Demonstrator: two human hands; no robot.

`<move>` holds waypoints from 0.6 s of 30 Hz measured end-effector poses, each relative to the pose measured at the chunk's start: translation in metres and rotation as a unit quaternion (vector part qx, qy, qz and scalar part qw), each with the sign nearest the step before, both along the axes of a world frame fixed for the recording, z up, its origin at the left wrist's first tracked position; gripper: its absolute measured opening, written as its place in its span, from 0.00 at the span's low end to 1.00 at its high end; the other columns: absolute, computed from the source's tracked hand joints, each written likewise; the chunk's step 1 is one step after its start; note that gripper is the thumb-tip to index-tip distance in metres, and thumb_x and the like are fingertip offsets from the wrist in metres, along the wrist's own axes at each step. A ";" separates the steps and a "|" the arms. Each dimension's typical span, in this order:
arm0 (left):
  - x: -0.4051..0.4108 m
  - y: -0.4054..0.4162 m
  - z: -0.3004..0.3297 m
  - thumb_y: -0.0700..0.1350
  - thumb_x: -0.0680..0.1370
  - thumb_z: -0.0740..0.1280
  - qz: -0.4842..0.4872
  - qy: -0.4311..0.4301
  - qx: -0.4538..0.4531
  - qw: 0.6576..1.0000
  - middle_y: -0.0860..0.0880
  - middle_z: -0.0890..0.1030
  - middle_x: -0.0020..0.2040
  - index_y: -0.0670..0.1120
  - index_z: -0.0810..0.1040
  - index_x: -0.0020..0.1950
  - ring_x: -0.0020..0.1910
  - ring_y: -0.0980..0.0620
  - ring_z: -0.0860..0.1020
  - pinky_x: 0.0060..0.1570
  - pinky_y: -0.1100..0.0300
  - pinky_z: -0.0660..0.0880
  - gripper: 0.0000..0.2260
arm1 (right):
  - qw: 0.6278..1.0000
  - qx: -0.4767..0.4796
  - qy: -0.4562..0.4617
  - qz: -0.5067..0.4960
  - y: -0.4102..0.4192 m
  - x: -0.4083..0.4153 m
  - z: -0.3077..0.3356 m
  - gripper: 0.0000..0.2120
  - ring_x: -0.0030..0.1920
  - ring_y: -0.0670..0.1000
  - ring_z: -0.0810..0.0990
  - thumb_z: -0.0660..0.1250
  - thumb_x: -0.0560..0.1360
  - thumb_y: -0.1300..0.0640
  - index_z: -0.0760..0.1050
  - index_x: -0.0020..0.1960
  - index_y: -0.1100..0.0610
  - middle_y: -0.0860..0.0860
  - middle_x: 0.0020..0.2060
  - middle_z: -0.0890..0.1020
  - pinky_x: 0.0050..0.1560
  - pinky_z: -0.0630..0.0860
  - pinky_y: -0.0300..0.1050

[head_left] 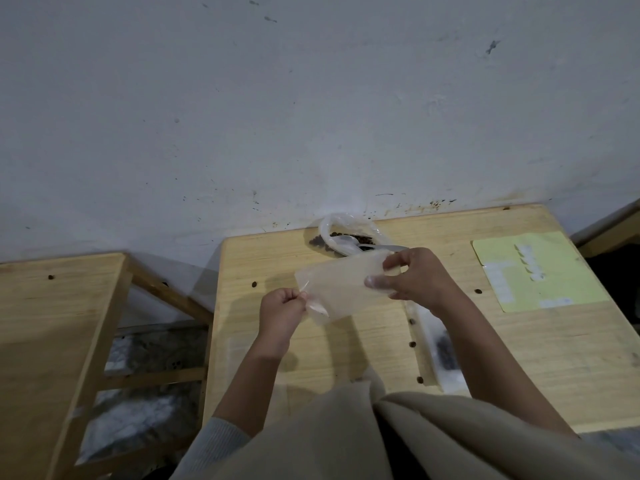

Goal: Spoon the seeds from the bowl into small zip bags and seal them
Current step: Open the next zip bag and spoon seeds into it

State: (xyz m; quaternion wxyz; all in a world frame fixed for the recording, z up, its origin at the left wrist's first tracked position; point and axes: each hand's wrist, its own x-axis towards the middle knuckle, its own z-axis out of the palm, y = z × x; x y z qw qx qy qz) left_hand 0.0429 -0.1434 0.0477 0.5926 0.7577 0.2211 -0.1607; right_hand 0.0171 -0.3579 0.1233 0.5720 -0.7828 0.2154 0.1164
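Head view, steeply downward, close over table (pixel 346 351)

Dim, flat indoor light falling from above; soft shadows lying under hands (pixel 412 273) on table (pixel 519 358); wide-angle lens bending table edges and wall (pixel 311 98) outward; picture looking soft, grainy, corners darkening

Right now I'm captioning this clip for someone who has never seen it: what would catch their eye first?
First, the clear zip bag held up over the middle of the wooden table, the left hand pinching its lower corner and the right hand gripping its far end. Behind it, by the wall, sits a clear bowl of dark seeds with a spoon in it. A yellow sheet lies to the right.
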 end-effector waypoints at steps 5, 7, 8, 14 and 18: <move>-0.001 0.011 0.006 0.39 0.79 0.63 -0.062 0.094 -0.118 0.987 0.49 0.82 0.38 0.46 0.74 0.41 0.41 0.53 0.79 0.41 0.59 0.68 0.08 | 1.000 -0.012 0.005 0.025 -0.013 0.002 0.005 0.18 0.36 0.50 0.80 0.82 0.59 0.58 0.76 0.42 0.59 0.50 0.43 0.77 0.41 0.82 0.47; -0.002 0.017 0.005 0.38 0.80 0.61 -0.091 0.119 -0.177 0.973 0.50 0.82 0.36 0.46 0.73 0.42 0.41 0.54 0.80 0.42 0.58 0.67 0.08 | 0.999 -0.014 0.012 0.041 -0.018 0.004 0.008 0.18 0.35 0.52 0.80 0.82 0.59 0.58 0.76 0.42 0.58 0.50 0.43 0.78 0.46 0.82 0.52; -0.002 0.020 0.005 0.37 0.80 0.61 -0.098 0.132 -0.208 0.964 0.50 0.82 0.36 0.46 0.73 0.42 0.41 0.54 0.80 0.42 0.59 0.67 0.08 | 0.999 -0.011 0.016 0.047 -0.020 0.005 0.008 0.18 0.35 0.53 0.81 0.82 0.59 0.58 0.76 0.42 0.58 0.50 0.43 0.78 0.48 0.82 0.53; -0.007 0.023 -0.008 0.40 0.76 0.62 -0.051 0.178 -0.339 0.923 0.54 0.81 0.35 0.48 0.70 0.41 0.34 0.59 0.79 0.41 0.60 0.66 0.05 | 0.997 0.005 0.032 0.070 -0.021 0.012 0.009 0.17 0.36 0.54 0.81 0.81 0.59 0.59 0.76 0.42 0.60 0.53 0.44 0.78 0.47 0.82 0.53; -0.009 0.017 -0.007 0.36 0.78 0.63 -0.022 0.093 -0.247 0.964 0.54 0.82 0.34 0.47 0.74 0.42 0.39 0.56 0.77 0.42 0.59 0.67 0.08 | 0.998 0.005 0.028 0.059 -0.022 0.011 0.008 0.17 0.38 0.53 0.81 0.81 0.60 0.58 0.77 0.43 0.60 0.53 0.46 0.78 0.43 0.82 0.46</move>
